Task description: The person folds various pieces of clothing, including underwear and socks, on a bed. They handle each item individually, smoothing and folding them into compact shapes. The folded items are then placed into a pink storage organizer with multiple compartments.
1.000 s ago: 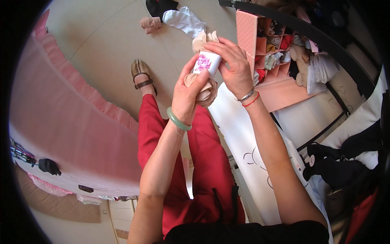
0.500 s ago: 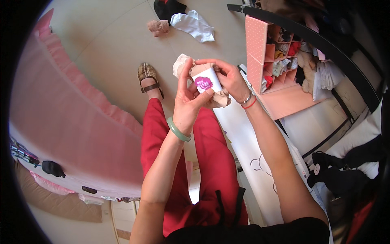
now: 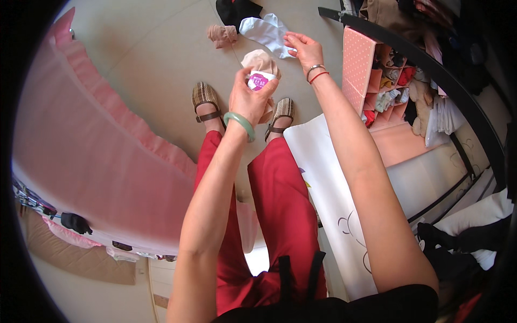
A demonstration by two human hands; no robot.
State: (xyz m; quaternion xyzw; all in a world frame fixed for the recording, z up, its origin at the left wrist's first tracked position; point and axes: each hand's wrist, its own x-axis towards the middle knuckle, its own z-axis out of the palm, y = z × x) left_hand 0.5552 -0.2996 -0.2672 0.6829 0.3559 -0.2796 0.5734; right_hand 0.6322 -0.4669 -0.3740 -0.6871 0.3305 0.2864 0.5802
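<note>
My left hand is closed around a bundle of beige stockings, which puffs out past the fingertips and hangs a little below the hand. A white paper band with a purple print shows between thumb and fingers. Farther out and to the right is my right hand, fingers stretched to the left with nothing visible in them. It appears in front of a pair of white socks lying on the floor. Beside the socks are a rolled brownish-pink stocking and a black piece of clothing.
A pink dotted organizer box with compartments of rolled socks stands at the right, by a curved black rail. A pink-covered bed fills the left. White sheeting hangs beside my right leg; dark clothes lie lower right.
My right hand has let go of the stocking bundle and moved up and right. The left hand keeps the bundle, now slightly farther out. The view has shifted, and my right shoe shows.
</note>
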